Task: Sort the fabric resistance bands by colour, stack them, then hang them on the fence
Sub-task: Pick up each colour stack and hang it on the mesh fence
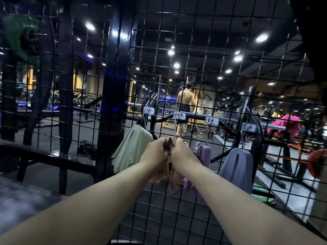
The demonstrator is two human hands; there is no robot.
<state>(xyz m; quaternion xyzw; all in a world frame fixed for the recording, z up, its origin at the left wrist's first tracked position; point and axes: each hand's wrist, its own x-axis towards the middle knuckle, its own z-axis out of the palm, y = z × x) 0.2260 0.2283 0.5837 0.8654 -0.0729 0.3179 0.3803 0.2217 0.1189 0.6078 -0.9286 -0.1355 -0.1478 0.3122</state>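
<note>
The held bundle (pixel 174 183) hangs on the fence (pixel 194 85), gripped by the left hand (pixel 155 153) and right hand (pixel 182 153). Just left of it hangs the first bundle (pixel 131 149); right of it the third bundle (pixel 203 154), then the fourth bundle (pixel 237 167).

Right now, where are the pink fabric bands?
Head view, centre, at the black wire fence: pink fabric bands sit between pale green bands to the left and purple bands to the right, held by the left hand and right hand.

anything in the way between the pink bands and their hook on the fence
Nothing visible. The left hand and right hand grip the pink bands right under their hook; green bands and purple bands hang to either side.
</note>
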